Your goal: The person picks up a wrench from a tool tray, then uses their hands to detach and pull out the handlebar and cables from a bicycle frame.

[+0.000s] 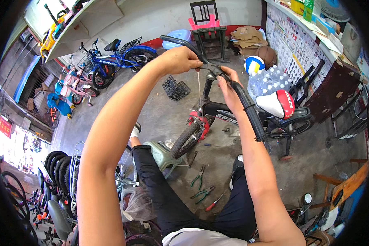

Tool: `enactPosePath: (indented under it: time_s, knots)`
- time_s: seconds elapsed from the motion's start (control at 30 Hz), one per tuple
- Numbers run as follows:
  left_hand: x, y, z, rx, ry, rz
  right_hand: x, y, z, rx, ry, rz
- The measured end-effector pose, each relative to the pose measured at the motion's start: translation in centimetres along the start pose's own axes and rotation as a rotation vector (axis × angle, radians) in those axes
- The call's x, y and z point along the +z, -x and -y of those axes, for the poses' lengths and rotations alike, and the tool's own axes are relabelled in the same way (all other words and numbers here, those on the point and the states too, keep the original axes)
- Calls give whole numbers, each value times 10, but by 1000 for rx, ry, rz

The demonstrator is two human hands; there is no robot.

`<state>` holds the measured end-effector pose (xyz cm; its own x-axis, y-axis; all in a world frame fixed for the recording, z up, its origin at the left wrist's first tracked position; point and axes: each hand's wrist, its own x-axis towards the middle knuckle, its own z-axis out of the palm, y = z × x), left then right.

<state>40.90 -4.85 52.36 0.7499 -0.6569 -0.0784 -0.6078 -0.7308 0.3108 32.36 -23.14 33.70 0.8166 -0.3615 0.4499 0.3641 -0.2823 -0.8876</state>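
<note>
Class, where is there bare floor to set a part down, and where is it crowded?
Free: floor between blue bicycle and green stool; floor between rear wheel and wooden board. Crowded: near front wheel, with pliers and screwdriver.

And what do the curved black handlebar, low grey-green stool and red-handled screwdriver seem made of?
Curved black handlebar: likely painted metal, glossy tube; ribbed grip: matte, probably rubber.
Low grey-green stool: apparently moulded plastic, rounded, soft sheen.
Red-handled screwdriver: handle likely plastic, evenly coloured; slim shaft probably metal, finish unclear.
</note>
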Motion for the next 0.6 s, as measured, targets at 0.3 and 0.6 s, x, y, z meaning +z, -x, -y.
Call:
enactPosePath:
  time_s: [0.3, 0.6]
  knots:
    - [-7, -42, 6, -77, -238, 274, -2, 1, 6, -41, 95, 30]
    - [-8, -49, 9, -283, -173, 487, -2, 1, 8, -90, 106, 6]
